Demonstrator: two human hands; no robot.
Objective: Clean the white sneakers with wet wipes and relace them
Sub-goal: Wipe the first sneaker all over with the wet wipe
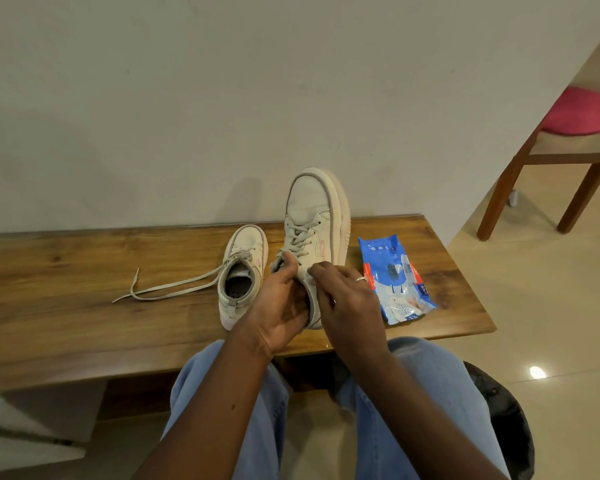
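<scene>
A white sneaker (314,209) is tilted up over the wooden table (66,271), toe pointing away, laces still threaded. My left hand (278,306) grips its heel and collar from the left, thumb near the tongue. My right hand (347,303), with a ring on one finger, pinches a small white piece at the shoe's collar; whether it is a wipe or a lace end I cannot tell. The second white sneaker (241,271) stands on the table to the left, its loosened lace (167,289) trailing leftward. A blue wet wipes pack (394,278) lies to the right.
The table stands against a plain wall (187,98). A wooden chair (568,143) with a pink cushion stands on the tiled floor at the right. My knees in blue jeans (413,393) are under the table's near edge. A dark seat edge (510,427) shows at lower right.
</scene>
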